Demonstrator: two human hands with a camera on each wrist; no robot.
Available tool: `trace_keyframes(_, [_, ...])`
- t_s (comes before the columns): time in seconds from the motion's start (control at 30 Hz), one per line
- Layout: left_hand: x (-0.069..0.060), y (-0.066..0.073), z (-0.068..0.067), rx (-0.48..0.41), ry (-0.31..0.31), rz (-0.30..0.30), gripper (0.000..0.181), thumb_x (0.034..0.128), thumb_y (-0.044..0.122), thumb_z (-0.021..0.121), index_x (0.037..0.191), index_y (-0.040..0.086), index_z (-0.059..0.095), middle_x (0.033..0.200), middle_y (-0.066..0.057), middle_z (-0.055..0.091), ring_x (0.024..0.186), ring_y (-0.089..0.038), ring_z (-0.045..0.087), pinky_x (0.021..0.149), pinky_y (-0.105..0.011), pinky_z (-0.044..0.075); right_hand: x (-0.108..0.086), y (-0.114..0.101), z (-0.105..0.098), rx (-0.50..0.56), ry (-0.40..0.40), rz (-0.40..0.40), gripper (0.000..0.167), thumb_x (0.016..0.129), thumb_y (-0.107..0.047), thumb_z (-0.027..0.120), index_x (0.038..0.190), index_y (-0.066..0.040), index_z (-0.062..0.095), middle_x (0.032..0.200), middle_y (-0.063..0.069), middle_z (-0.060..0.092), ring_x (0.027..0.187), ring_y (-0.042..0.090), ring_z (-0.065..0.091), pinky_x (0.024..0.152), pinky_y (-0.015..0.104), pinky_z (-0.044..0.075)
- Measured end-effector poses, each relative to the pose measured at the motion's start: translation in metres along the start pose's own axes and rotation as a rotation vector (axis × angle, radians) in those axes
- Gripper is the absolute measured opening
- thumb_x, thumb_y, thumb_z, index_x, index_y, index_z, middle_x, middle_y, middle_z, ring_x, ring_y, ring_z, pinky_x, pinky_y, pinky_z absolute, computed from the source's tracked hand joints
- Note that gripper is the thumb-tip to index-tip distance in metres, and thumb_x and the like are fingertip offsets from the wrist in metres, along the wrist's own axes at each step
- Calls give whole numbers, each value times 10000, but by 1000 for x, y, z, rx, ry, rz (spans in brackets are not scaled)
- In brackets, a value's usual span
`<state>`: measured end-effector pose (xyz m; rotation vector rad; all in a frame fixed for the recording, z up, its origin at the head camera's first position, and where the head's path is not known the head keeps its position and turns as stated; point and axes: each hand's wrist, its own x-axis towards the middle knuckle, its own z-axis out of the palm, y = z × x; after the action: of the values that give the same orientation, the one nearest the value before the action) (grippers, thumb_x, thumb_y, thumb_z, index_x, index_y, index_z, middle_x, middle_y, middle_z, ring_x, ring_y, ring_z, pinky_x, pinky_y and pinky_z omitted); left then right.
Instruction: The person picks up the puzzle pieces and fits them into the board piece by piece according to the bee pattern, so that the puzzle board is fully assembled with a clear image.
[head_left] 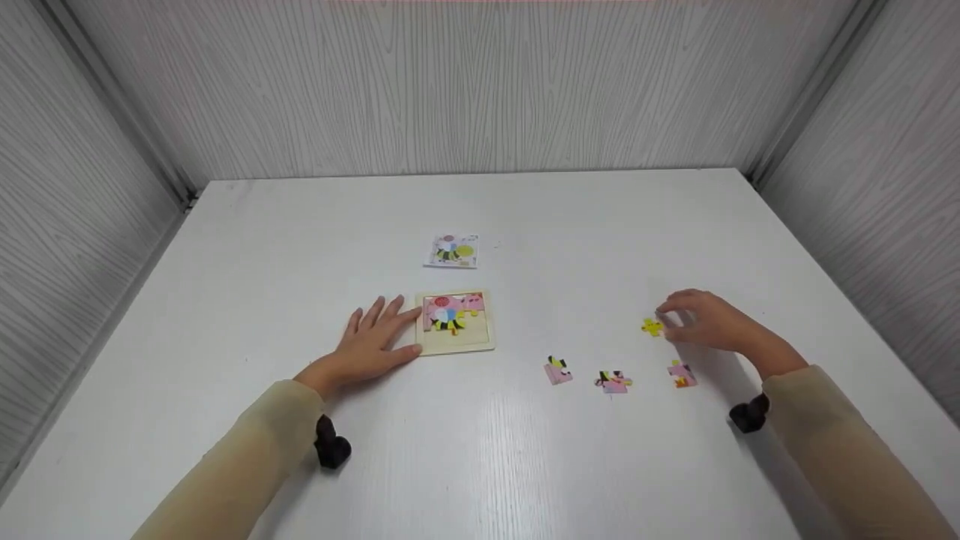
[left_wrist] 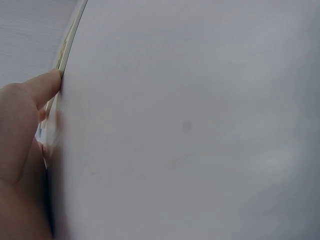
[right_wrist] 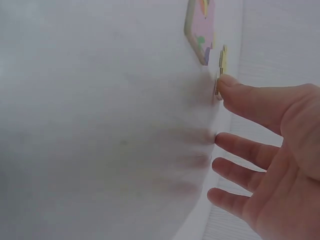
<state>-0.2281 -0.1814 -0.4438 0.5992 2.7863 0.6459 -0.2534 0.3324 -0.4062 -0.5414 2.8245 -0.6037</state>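
In the head view, my left hand [head_left: 375, 341] lies spread on the table, thumb and index finger touching the left edge of a square wooden puzzle tray [head_left: 454, 347]. The tray holds a partly filled picture of a bee on pink. My right hand [head_left: 705, 324] is over a yellow puzzle piece [head_left: 651, 327]. Its thumb [right_wrist: 232, 82] touches that piece in the right wrist view, with the other visible fingers apart from it. Closest to this hand otherwise is a pink and orange puzzle piece [head_left: 682, 374].
Two more loose pieces lie between tray and right hand: a pink and yellow piece [head_left: 558, 370] and a pink and black piece [head_left: 613, 382]. Behind the tray is a small bee picture card [head_left: 452, 251]. Grained panels [head_left: 480, 90] wall the white table [head_left: 465, 465] at back and sides.
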Motion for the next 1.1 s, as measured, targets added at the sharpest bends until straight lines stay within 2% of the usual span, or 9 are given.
trace_keyframes(0.17, [0, 0, 0, -6, -1, 3, 686, 923, 550, 427, 1494, 236, 211, 1560, -74, 22, 1403, -301, -93, 1065, -534, -104, 0, 0, 1, -8, -5, 4, 336, 843, -90, 652, 1169, -14, 622, 1308, 291, 422, 1230, 466, 343, 962, 612, 306])
trace_keyframes(0.6, [-1, 0, 0, -10, 10, 0, 686, 918, 549, 439, 1490, 237, 227, 1559, -73, 33, 1405, -296, -85, 1066, -533, -103, 4, -2, 4, -68, 25, -41, 213, 832, -98, 672, 1031, -25, 653, 1161, 211, 547, 1187, 415, 397, 959, 571, 335])
trace_keyframes(0.9, [-1, 1, 0, -12, 14, 6, 667, 928, 519, 445, 1489, 225, 235, 1558, -86, 36, 1404, -309, -76, 1066, -534, -94, 6, -19, 5, -17, 23, -23, 198, 853, -156, 660, 1023, -56, 642, 1306, 260, 445, 1252, 439, 332, 998, 594, 276])
trace_keyframes(1.1, [-1, 1, 0, -12, 14, 6, 667, 928, 519, 445, 1488, 223, 237, 1557, -91, 38, 1403, -312, -78, 1066, -538, -92, 10, -29, 9, 48, 47, -72, 193, 856, -148, 665, 1013, -39, 641, 1316, 272, 437, 1262, 426, 331, 994, 570, 299])
